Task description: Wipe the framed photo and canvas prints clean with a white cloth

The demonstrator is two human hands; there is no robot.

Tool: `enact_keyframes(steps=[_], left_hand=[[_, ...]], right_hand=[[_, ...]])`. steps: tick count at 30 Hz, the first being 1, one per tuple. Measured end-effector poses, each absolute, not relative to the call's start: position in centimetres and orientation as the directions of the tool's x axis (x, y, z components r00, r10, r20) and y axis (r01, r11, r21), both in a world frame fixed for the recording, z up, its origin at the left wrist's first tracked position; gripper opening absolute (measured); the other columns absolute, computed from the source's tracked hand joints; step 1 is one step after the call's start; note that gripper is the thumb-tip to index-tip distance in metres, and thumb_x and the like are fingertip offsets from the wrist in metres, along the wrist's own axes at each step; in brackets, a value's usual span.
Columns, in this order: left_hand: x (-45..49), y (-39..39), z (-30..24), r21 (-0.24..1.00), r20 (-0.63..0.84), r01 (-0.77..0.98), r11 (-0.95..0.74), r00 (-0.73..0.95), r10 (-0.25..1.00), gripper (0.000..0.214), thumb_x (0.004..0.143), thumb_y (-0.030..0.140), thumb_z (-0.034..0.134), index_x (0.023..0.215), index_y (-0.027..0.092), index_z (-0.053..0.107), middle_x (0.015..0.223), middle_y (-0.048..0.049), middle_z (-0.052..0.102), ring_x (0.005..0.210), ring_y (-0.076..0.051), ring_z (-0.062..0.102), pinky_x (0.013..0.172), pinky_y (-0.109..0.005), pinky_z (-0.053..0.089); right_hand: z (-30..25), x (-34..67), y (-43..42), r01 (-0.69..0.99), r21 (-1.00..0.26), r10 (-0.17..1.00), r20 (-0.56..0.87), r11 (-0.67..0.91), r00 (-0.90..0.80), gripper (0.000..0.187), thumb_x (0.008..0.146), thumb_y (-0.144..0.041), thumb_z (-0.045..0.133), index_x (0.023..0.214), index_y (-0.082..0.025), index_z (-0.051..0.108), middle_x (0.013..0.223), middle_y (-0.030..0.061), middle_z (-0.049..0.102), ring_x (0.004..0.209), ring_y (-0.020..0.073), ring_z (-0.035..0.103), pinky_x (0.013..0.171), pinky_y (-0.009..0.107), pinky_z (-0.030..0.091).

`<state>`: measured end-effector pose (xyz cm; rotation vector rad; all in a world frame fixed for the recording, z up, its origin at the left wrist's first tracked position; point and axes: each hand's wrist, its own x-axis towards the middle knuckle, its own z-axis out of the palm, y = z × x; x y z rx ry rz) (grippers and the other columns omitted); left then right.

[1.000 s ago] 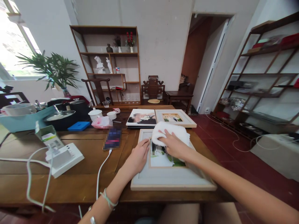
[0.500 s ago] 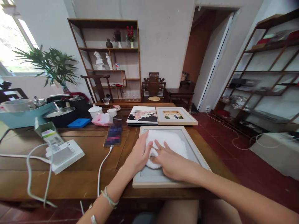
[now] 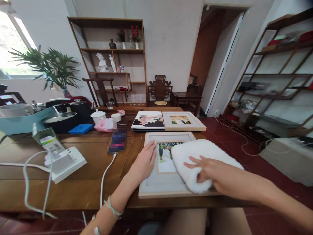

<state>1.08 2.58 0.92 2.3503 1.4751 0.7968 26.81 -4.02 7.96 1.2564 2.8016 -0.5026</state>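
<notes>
A light wooden picture frame (image 3: 149, 187) lies flat near the table's front edge, with a photo (image 3: 164, 160) showing inside its pale mat. My left hand (image 3: 144, 161) rests open on the frame's left side, fingers stretched forward. A fluffy white cloth (image 3: 220, 151) covers the right part of the frame and hangs past its right edge. On top of the cloth, my right hand (image 3: 207, 173) presses down with some fingers spread, while its thumb side grips a fold. The right half of the photo is hidden beneath the cloth.
Behind the frame lie another framed photo (image 3: 199, 122) and a photo panel (image 3: 148, 120). To the left are a phone (image 3: 117, 142) on a white cable (image 3: 102, 182), an opened white box (image 3: 70, 163), a blue box (image 3: 80, 129), a pan (image 3: 60, 122) and a white lidded bowl (image 3: 98, 116).
My right hand has moved right with the white cloth, uncovering the left part of the photo. The left hand has shifted slightly left, off the cloth and onto the frame's side.
</notes>
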Motion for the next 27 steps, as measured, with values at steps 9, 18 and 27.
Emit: enact_keyframes(steps=[9, 18, 27], left_hand=[[1.3, 1.4, 1.8, 0.387, 0.234, 0.797, -0.464, 0.402, 0.885, 0.058, 0.083, 0.050, 0.040, 0.129, 0.014, 0.041, 0.139, -0.0119, 0.039, 0.128, -0.027, 0.035, 0.101, -0.044, 0.035], [1.3, 1.5, 1.8, 0.389, 0.235, 0.787, -0.479, 0.418, 0.878, 0.059, 0.082, 0.049, 0.044, 0.128, 0.013, 0.040, 0.140, -0.0129, 0.037, 0.130, -0.026, 0.032, 0.102, -0.043, 0.033], [1.3, 1.6, 2.0, 0.435, 0.261, 0.742, -0.509, 0.437, 0.861, 0.051, 0.077, 0.039, 0.055, 0.123, 0.018, 0.045, 0.130, -0.0106, 0.046, 0.120, -0.028, 0.043, 0.098, -0.042, 0.038]], right_hand=[[9.9, 32.0, 2.2, 0.738, -0.656, 0.985, 0.048, 0.158, -0.167, 0.019, 0.068, -0.025, 0.056, 0.080, -0.011, 0.061, 0.082, 0.0101, 0.067, 0.070, 0.0226, 0.062, 0.058, 0.030, 0.048], [7.5, 25.2, 10.9, 0.887, -0.162, 0.754, 0.605, 0.433, -0.257, 0.041, 0.065, -0.004, 0.045, 0.104, -0.009, 0.056, 0.097, 0.0155, 0.064, 0.092, 0.0288, 0.058, 0.082, 0.037, 0.041], [5.3, 18.1, 9.1, 0.503, 0.079, 0.479, 0.210, 0.861, -0.852, 0.042, 0.063, 0.005, 0.039, 0.092, -0.018, 0.060, 0.096, 0.0081, 0.063, 0.087, 0.0195, 0.055, 0.070, 0.027, 0.035]])
